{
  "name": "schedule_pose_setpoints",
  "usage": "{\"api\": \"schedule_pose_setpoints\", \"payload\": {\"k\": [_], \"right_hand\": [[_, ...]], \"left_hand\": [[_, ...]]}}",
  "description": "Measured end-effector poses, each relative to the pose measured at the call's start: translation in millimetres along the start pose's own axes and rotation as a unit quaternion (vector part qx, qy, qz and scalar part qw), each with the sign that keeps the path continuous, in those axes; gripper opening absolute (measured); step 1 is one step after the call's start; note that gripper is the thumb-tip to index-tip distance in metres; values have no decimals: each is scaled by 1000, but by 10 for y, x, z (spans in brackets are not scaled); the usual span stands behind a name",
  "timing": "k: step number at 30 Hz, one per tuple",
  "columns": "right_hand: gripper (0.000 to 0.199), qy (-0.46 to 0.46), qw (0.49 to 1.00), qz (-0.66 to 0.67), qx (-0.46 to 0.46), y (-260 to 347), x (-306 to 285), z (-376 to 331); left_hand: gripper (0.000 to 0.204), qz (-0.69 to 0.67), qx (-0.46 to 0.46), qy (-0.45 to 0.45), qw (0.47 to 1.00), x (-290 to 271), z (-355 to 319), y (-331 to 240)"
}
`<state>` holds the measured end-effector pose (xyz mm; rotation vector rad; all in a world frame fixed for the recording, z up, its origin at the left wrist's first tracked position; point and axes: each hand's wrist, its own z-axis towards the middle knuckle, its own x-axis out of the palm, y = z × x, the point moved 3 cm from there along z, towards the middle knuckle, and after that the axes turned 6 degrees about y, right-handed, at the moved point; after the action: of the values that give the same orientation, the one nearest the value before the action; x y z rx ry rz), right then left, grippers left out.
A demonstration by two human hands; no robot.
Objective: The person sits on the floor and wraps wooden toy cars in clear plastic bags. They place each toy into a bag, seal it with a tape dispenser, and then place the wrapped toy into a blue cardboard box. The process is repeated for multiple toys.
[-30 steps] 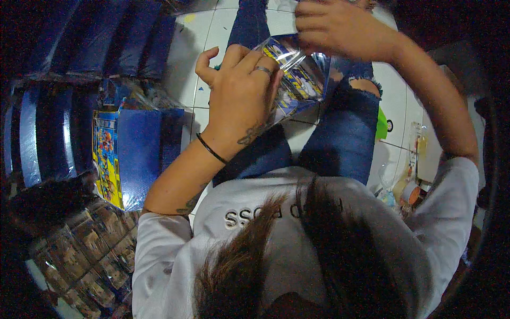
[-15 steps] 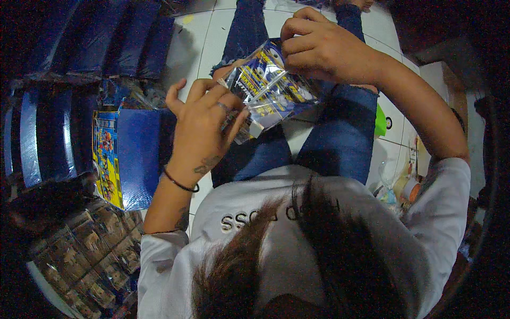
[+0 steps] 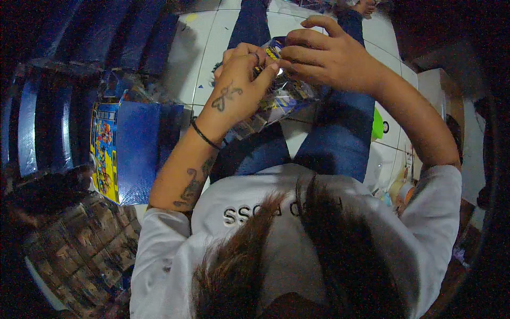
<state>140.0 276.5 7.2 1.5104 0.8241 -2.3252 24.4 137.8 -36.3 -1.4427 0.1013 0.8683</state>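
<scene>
Packet [image 3: 284,103], clear-wrapped, above jeans [image 3: 340,138]; left hand [image 3: 240,77] clamped on it; right hand [image 3: 326,56] against it, fingers curled, grip unclear.

A blue box [image 3: 139,154] stands at left, a green wheeled object [image 3: 377,125] at right

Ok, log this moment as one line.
left hand: on clear-wrapped package | right hand: at same package | package: over legs | blue box: to person's left
</scene>
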Motion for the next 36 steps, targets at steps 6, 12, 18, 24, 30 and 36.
{"api": "schedule_pose_setpoints", "payload": {"k": [6,12,18,24,30,36], "right_hand": [[21,50,998,3,-36,-52,137,31],[21,112,989,77,-49,-185,98,124],[13,181,977,111,25,-391,-491,165],[32,42,983,133,116,-203,-136,-60],[34,10,981,67,180,397,-10,97],[41,27,963,90,251,887,241,120]], "left_hand": [[20,220,78,-26,972,36,-36,-156],[11,340,144,-50,928,24,-271,-273],[11,333,154,-85,926,36,-313,-163],[16,331,161,-120,922,-65,-553,-75],[18,378,144,-140,904,-95,-748,-7],[15,291,141,-140,936,-135,-760,153]]}}
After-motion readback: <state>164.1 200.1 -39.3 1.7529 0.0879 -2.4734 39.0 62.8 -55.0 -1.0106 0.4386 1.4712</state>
